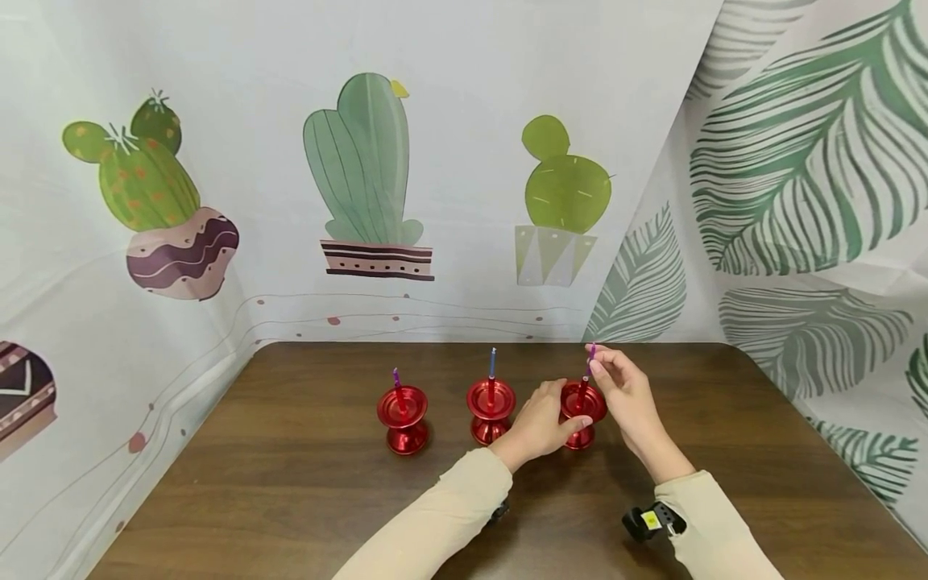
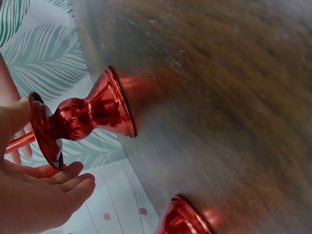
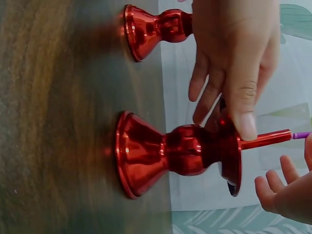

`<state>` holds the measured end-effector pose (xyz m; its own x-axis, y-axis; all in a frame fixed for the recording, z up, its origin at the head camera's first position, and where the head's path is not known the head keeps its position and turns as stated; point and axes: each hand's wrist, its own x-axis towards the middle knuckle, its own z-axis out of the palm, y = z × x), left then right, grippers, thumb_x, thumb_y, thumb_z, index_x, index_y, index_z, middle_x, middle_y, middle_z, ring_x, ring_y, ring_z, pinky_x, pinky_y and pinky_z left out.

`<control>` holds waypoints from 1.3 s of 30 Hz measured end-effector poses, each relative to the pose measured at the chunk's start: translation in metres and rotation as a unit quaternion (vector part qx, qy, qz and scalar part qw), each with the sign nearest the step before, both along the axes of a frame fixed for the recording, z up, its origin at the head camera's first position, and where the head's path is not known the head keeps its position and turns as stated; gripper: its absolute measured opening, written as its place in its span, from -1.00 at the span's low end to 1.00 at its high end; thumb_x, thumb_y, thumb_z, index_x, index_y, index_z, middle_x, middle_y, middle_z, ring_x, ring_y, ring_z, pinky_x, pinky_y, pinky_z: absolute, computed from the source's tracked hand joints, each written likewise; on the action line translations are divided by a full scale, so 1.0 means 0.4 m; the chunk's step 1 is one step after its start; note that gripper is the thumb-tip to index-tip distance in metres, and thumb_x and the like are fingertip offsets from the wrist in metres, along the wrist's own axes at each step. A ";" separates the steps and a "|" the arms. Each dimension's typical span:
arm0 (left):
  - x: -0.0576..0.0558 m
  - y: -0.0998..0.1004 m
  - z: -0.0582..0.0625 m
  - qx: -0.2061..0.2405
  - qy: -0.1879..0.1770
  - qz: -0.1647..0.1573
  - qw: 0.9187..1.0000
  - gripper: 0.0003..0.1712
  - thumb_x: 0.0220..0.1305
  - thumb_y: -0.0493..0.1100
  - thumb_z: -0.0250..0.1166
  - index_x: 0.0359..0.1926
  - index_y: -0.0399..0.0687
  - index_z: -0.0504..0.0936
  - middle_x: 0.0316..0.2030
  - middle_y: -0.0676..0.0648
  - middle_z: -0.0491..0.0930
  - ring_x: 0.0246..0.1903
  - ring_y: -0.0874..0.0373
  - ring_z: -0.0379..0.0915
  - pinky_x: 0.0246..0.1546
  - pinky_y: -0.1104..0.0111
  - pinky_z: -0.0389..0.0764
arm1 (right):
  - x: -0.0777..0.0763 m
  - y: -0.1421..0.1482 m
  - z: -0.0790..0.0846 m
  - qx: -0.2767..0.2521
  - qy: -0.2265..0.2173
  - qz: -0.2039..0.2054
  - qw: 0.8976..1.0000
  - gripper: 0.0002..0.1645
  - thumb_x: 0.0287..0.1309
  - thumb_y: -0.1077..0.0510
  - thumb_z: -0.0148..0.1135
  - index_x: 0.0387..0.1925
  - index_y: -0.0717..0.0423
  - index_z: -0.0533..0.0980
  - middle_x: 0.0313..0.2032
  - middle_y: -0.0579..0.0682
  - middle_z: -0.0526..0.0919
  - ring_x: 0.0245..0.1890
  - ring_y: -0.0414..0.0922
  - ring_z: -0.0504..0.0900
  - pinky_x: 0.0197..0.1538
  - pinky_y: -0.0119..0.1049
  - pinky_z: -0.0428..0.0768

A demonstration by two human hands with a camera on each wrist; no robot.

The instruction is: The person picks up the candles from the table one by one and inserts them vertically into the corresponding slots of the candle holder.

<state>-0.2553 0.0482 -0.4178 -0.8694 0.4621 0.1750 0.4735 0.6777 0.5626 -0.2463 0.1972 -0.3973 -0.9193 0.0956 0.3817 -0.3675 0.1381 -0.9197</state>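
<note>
On the right of a row in the head view stands a shiny red candle holder [image 1: 580, 439] with a wide dish and an upright red tube. My left hand [image 1: 540, 423] holds this holder by its dish, thumb on the near side and fingers around the far rim. Above the tube, my right hand [image 1: 632, 399] pinches a thin purple candle [image 1: 591, 353] between thumb and fingers. In the right wrist view the purple candle [image 3: 300, 135] meets the open end of the red tube [image 3: 268, 140]; how deep it sits cannot be told. The holder's base [image 2: 114, 105] rests on the table.
A matching middle holder [image 1: 487, 431] bears a blue candle [image 1: 493, 362], close to my left wrist. Farther left, another red holder [image 1: 408, 439] carries a purple candle [image 1: 395, 376]. All stand on a brown wooden table [image 1: 290, 483]. Behind it hangs a cloth backdrop [image 1: 464, 161] printed with cacti and leaves.
</note>
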 end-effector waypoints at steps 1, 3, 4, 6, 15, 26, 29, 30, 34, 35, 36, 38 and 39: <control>0.000 0.000 0.000 0.000 -0.002 0.001 1.000 -0.21 0.25 0.08 0.31 0.32 -0.30 0.29 0.20 -0.19 0.42 0.17 0.03 0.38 0.16 0.27 0.46 | -0.001 -0.001 -0.002 0.000 -0.001 0.001 1.000 -0.69 0.38 0.25 0.04 -0.11 0.52 0.35 -0.03 -0.39 0.52 0.08 -0.37 0.45 0.08 -0.62 0.42; 0.000 0.001 0.000 0.002 -0.002 0.001 1.000 -0.21 0.24 0.08 0.31 0.32 -0.30 0.29 0.19 -0.19 0.42 0.17 0.02 0.39 0.16 0.26 0.46 | 0.000 -0.003 -0.004 0.001 -0.004 0.000 1.000 -0.72 0.38 0.25 0.04 -0.11 0.50 0.36 -0.03 -0.40 0.52 0.08 -0.36 0.45 0.07 -0.62 0.43; 0.001 0.001 0.000 0.002 -0.002 0.001 1.000 -0.22 0.25 0.08 0.31 0.32 -0.30 0.29 0.19 -0.19 0.42 0.17 0.02 0.39 0.16 0.27 0.46 | 0.000 -0.003 -0.005 0.002 -0.003 -0.001 1.000 -0.73 0.37 0.27 0.04 -0.11 0.49 0.36 -0.03 -0.40 0.52 0.07 -0.36 0.45 0.06 -0.62 0.44; 0.002 0.002 -0.001 0.000 -0.002 0.001 1.000 -0.22 0.24 0.08 0.31 0.32 -0.29 0.30 0.19 -0.19 0.42 0.16 0.03 0.39 0.15 0.27 0.47 | 0.000 -0.003 -0.009 0.006 0.005 -0.004 1.000 -0.76 0.36 0.29 0.05 -0.12 0.48 0.37 -0.03 -0.40 0.51 0.06 -0.37 0.45 0.05 -0.62 0.44; 0.003 0.003 -0.006 0.002 0.003 -0.003 1.000 -0.22 0.24 0.08 0.31 0.32 -0.29 0.29 0.18 -0.18 0.43 0.14 0.04 0.40 0.14 0.29 0.48 | -0.007 -0.008 -0.030 0.076 0.102 -0.018 0.992 -0.94 0.31 0.45 0.00 -0.23 0.44 0.38 0.03 0.11 0.54 0.05 -0.24 0.46 0.02 -0.67 0.39; 0.004 -0.003 -0.006 0.006 0.010 -0.003 1.000 -0.23 0.25 0.06 0.31 0.31 -0.32 0.30 0.18 -0.20 0.43 0.14 0.00 0.40 0.14 0.25 0.47 | 0.037 -0.046 0.011 0.127 0.139 -0.027 0.982 -0.96 0.30 0.51 -0.09 -0.25 0.52 0.31 -0.03 0.47 0.49 -0.05 -0.53 0.36 -0.04 -0.73 0.35; 0.004 -0.007 -0.005 0.005 0.012 -0.002 1.000 -0.23 0.25 0.06 0.31 0.30 -0.32 0.31 0.17 -0.20 0.43 0.14 0.00 0.40 0.14 0.25 0.47 | 0.037 -0.050 0.011 0.129 0.145 -0.027 0.981 -0.96 0.30 0.52 -0.10 -0.25 0.52 0.30 -0.04 0.47 0.49 -0.06 -0.52 0.36 -0.04 -0.72 0.35; 0.003 -0.008 -0.005 0.005 0.013 -0.002 1.000 -0.23 0.25 0.06 0.31 0.30 -0.32 0.31 0.17 -0.21 0.43 0.14 0.00 0.40 0.14 0.24 0.47 | 0.037 -0.051 0.011 0.130 0.147 -0.027 0.980 -0.96 0.30 0.52 -0.10 -0.25 0.52 0.30 -0.04 0.46 0.50 -0.07 -0.51 0.36 -0.05 -0.72 0.35; 0.001 -0.010 -0.005 0.003 0.013 0.000 1.000 -0.23 0.25 0.06 0.31 0.31 -0.32 0.30 0.17 -0.20 0.43 0.14 0.00 0.41 0.14 0.24 0.47 | 0.032 -0.055 0.009 0.145 0.159 -0.040 0.976 -0.97 0.28 0.52 -0.07 -0.26 0.53 0.31 -0.06 0.44 0.52 -0.09 -0.33 0.42 -0.08 -0.69 0.36; 0.000 -0.010 -0.005 0.002 0.013 0.000 1.000 -0.23 0.25 0.06 0.31 0.31 -0.32 0.30 0.17 -0.20 0.43 0.14 0.00 0.41 0.14 0.24 0.47 | 0.030 -0.056 0.007 0.150 0.161 -0.044 0.974 -0.96 0.28 0.52 -0.06 -0.26 0.53 0.31 -0.07 0.42 0.52 -0.10 -0.25 0.44 -0.08 -0.70 0.36; 0.000 -0.011 -0.005 0.001 0.014 0.001 1.000 -0.23 0.25 0.06 0.31 0.31 -0.31 0.30 0.17 -0.20 0.43 0.14 0.00 0.41 0.14 0.24 0.47 | 0.025 -0.055 -0.001 0.156 0.163 -0.049 0.973 -0.95 0.28 0.50 -0.05 -0.26 0.53 0.30 -0.07 0.41 0.53 -0.11 -0.17 0.45 -0.08 -0.71 0.36; -0.001 -0.011 -0.004 0.000 0.015 0.001 1.000 -0.23 0.24 0.06 0.31 0.30 -0.32 0.31 0.17 -0.20 0.43 0.14 0.00 0.41 0.14 0.24 0.47 | 0.012 -0.052 -0.019 0.168 0.167 -0.060 0.970 -0.95 0.27 0.49 -0.02 -0.26 0.50 0.31 -0.08 0.37 0.54 -0.12 -0.07 0.45 -0.06 -0.73 0.34; -0.001 -0.011 -0.004 -0.002 0.015 0.002 1.000 -0.23 0.25 0.06 0.31 0.30 -0.32 0.31 0.17 -0.21 0.43 0.14 -0.01 0.41 0.15 0.24 0.47 | 0.005 -0.050 -0.029 0.174 0.170 -0.065 0.968 -0.96 0.26 0.50 -0.01 -0.26 0.48 0.32 -0.08 0.35 0.55 -0.13 -0.07 0.45 -0.07 -0.75 0.33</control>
<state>-0.2556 0.0440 -0.4193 -0.8653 0.4602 0.1989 0.4878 0.6814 0.5456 -0.2443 0.1774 -0.4089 -0.7235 0.0131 0.6902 -0.6000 0.4824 -0.6382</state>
